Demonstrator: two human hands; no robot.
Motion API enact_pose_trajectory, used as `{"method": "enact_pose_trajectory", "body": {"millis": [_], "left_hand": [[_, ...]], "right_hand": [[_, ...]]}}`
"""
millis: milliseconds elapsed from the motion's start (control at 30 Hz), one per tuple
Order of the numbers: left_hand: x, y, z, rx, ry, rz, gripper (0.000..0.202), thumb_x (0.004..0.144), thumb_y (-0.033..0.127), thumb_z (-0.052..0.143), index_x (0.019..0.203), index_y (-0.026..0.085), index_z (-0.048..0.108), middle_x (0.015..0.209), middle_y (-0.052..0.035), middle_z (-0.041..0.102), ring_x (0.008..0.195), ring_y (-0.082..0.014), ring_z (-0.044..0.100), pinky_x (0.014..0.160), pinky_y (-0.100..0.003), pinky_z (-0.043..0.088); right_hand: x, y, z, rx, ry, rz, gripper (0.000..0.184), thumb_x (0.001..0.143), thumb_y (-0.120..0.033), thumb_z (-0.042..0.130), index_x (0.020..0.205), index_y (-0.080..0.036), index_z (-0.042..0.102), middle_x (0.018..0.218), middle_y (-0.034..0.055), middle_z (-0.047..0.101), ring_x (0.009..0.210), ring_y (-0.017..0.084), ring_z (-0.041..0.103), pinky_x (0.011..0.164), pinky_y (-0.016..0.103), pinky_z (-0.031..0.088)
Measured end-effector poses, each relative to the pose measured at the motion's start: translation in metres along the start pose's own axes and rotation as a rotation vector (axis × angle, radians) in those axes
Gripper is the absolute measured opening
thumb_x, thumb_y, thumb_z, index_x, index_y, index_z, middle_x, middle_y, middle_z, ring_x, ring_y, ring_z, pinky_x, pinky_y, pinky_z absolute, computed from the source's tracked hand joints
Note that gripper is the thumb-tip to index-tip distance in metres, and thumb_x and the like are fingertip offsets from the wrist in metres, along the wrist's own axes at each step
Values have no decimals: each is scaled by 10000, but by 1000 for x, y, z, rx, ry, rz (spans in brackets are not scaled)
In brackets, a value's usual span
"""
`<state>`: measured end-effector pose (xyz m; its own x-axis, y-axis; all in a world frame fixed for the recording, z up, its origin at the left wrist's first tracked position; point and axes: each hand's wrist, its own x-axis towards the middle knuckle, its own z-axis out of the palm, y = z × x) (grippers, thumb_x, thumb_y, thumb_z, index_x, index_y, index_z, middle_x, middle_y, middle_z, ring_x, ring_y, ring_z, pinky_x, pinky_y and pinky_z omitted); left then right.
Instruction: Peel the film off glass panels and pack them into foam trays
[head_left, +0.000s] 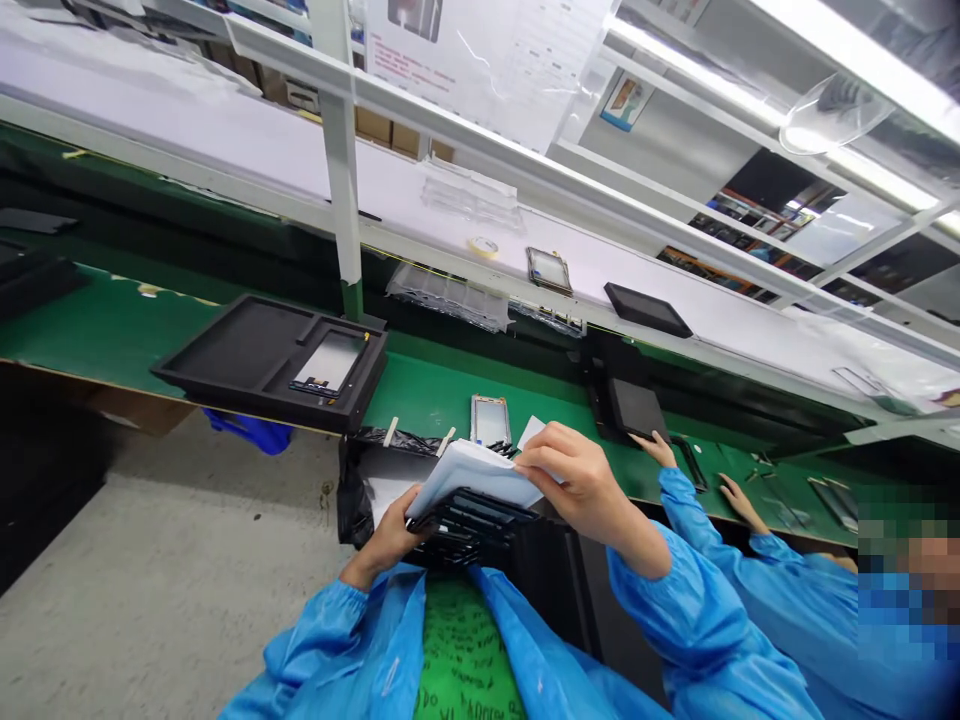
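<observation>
My left hand (394, 540) grips the left side of a stack of thin black panels (469, 520), fingers curled under it. A sheaf of white sheets (472, 472) lies on top of the stack. My right hand (581, 480) is closed on the right edge of the white sheets, thumb and fingers pinching them. Both arms wear blue sleeves. The stack is held above a black-lined bin (367, 480) at the bench's front edge.
A black foam tray (247, 355) holding a screen panel (330, 362) sits on the green bench (112, 320) to the left. A small panel (490, 420) lies just beyond the stack. A co-worker's hands (652, 445) touch a black tablet (637, 408) at right.
</observation>
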<state>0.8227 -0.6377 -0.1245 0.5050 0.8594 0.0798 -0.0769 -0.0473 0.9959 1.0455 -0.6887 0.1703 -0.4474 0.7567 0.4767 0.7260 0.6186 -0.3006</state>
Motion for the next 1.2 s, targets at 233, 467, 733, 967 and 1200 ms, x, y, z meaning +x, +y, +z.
{"method": "enact_pose_trajectory", "body": {"millis": [233, 467, 733, 967, 1200], "left_hand": [[15, 0, -4, -46, 26, 30, 423, 703, 268, 744, 1112, 174, 694, 1007, -40, 736, 993, -263, 652, 913, -364, 515], [27, 4, -6, -115, -47, 69, 507, 706, 328, 798, 1169, 167, 670, 1074, -65, 725, 1035, -272, 647, 948, -380, 506], [34, 16, -3, -207, -57, 100, 647, 650, 462, 866, 1181, 155, 660, 1061, -69, 719, 1015, -278, 635, 913, -368, 500], [39, 36, -1, -291, -61, 101, 557, 631, 482, 869, 1051, 170, 678, 955, -39, 697, 918, -241, 616, 857, -338, 488], [41, 38, 3, -293, -81, 75, 572, 641, 387, 889, 1123, 164, 678, 945, -34, 687, 869, -217, 602, 812, -322, 492]], "right_hand": [[22, -19, -17, -95, 25, -17, 148, 994, -211, 575, 948, -230, 714, 856, 61, 694, 775, 182, 624, 683, 317, 511], [34, -26, -20, -130, 0, 5, 151, 996, -241, 586, 938, -240, 726, 1002, 80, 750, 887, 201, 686, 785, 352, 567], [38, -31, -21, -46, -120, 56, 160, 1009, -211, 557, 989, -222, 716, 1092, 77, 779, 935, 184, 752, 782, 276, 608], [39, -42, -31, -220, 72, 60, 127, 1009, -239, 559, 966, -235, 678, 1009, 46, 809, 793, 175, 773, 684, 250, 609], [33, -36, -31, -393, 127, 123, 168, 1031, -291, 530, 1057, -249, 690, 936, 34, 810, 711, 165, 751, 615, 243, 567]]}}
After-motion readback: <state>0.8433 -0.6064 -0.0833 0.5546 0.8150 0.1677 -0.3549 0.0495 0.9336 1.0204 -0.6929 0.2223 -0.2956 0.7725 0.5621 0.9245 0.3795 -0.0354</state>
